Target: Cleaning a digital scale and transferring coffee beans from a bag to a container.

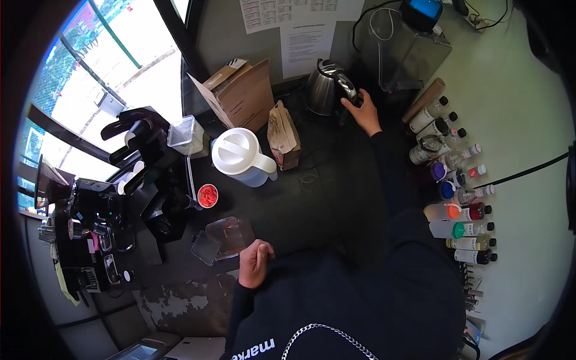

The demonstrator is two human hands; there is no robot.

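Note:
My right hand (365, 113) is stretched out at the handle of a brushed-metal electric kettle (321, 94), thumb and fingers on either side of the handle's lower end. Whether the fingers grip it is hard to see. My left hand (254, 263) rests close to my body with its fingers curled in, and nothing shows in it. Just beyond it lies a clear plastic hinged container (225, 238) with its lid folded back. A white-lidded pitcher (240, 155) and a crumpled brown paper bag (283, 135) stand between the kettle and that container.
A cup of red pieces (208, 195) stands near a black machine (162, 211) at left. Behind the pitcher are an open cardboard box (243, 94) and a clear square tub (185, 135). Several bottles (470, 243) line the right side, beside a brown cardboard tube (424, 100).

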